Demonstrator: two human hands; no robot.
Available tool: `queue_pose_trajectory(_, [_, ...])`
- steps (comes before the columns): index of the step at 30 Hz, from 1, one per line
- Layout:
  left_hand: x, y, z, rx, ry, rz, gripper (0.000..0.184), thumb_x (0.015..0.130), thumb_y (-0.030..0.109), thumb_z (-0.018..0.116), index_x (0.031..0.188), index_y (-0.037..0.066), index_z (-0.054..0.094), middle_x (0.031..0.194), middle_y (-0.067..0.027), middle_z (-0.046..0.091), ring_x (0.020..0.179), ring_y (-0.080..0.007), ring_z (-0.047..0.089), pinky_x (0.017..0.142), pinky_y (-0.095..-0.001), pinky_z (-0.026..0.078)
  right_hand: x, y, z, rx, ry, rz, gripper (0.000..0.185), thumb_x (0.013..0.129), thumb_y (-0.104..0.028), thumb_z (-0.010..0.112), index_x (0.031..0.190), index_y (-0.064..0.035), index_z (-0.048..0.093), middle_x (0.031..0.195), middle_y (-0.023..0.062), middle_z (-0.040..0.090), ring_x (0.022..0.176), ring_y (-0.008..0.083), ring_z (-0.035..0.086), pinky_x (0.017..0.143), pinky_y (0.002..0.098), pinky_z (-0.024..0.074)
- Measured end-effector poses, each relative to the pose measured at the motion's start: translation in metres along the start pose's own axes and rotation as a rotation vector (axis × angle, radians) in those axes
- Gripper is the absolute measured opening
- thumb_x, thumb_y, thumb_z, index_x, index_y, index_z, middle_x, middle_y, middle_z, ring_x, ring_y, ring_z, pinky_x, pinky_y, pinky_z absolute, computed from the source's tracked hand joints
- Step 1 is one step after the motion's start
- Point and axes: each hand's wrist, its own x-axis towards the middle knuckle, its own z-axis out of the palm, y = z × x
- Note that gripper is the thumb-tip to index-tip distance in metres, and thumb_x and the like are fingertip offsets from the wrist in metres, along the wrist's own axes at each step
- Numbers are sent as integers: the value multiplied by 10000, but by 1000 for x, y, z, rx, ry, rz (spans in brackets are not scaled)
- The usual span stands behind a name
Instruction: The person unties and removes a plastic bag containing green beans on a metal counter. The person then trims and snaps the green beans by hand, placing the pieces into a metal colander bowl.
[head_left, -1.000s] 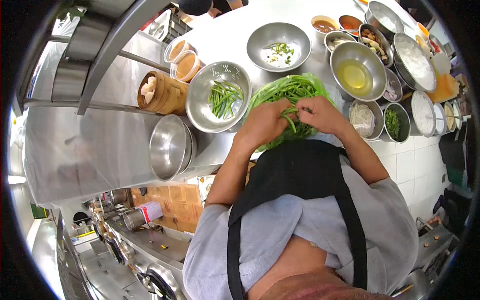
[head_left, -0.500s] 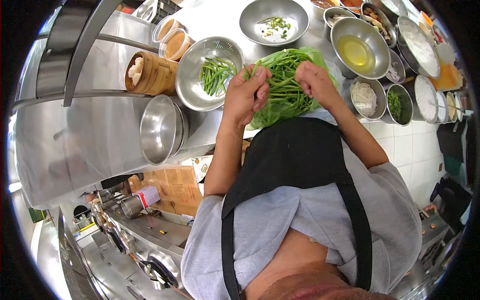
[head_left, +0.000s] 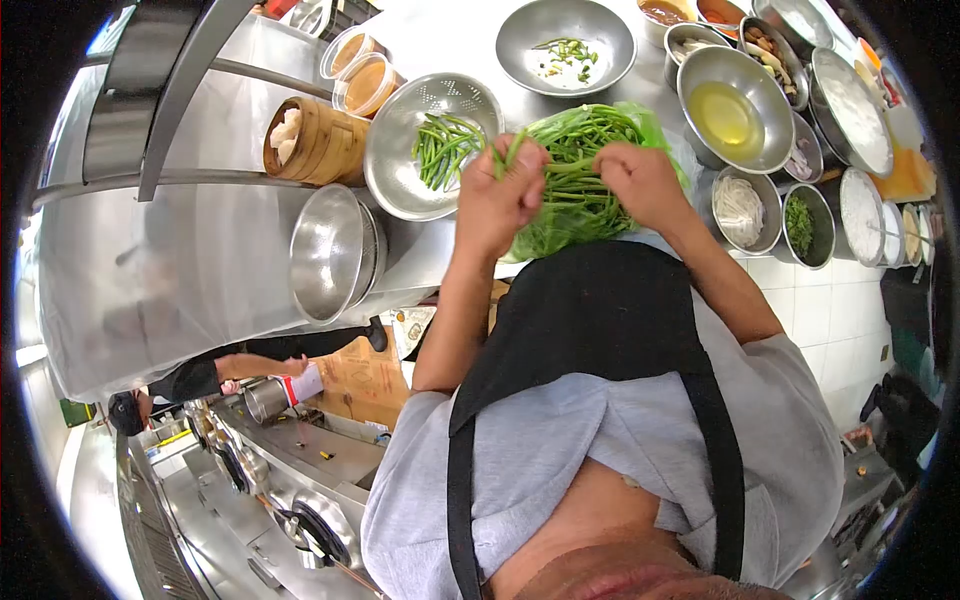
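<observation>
My left hand [head_left: 500, 195] is closed around green beans [head_left: 513, 152], whose ends stick up past the thumb. Opposite it, my right hand [head_left: 645, 185] has its fingers pinched together at the end of a long green bean [head_left: 572, 165] that stretches between the hands. Below them a heap of long green beans [head_left: 590, 128] lies in an open green plastic bag [head_left: 560, 235]. To the left of my left hand stands a perforated metal bowl [head_left: 400, 195] with short bean pieces [head_left: 445, 150] in it. A wide metal bowl [head_left: 510, 50] behind holds small trimmed ends.
At left are a bamboo steamer [head_left: 325, 145], lidded tubs [head_left: 368, 85] and stacked metal bowls [head_left: 325, 255]. Right of the bag, a bowl of yellow liquid [head_left: 725, 115] stands among several ingredient containers. A co-worker's arm [head_left: 260, 368] shows at lower left.
Both hands stay over the bag, with my right hand's fingers drawn in to a bean. The view has shifted slightly. A co-worker has come into sight at lower left.
</observation>
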Motion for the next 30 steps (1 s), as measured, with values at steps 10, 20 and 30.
queue_pose_trajectory(10, [18,49,-67,699,353,306,334,874,260,680,1046,-16,603,763,-75,603,634,-118,544,557,-246,429,7,14,-16,1354,-140,415,207,926,-208,459,867,-25,535,593,-23,400,427,55,304,362,216,254])
queue_pose_trajectory(20, [9,-4,-11,976,6,213,328,852,178,676,1147,42,628,1094,-117,642,973,-215,622,843,-321,483,12,28,-26,1011,-165,485,193,897,-156,505,998,-17,595,602,-37,418,426,40,320,365,200,243])
queue_pose_trajectory(30, [10,-41,9,1070,-91,443,133,709,163,647,781,52,653,831,-168,624,850,-343,626,760,-454,495,14,54,-22,232,-467,78,320,921,-242,562,1158,-34,613,862,22,589,762,77,505,677,180,354])
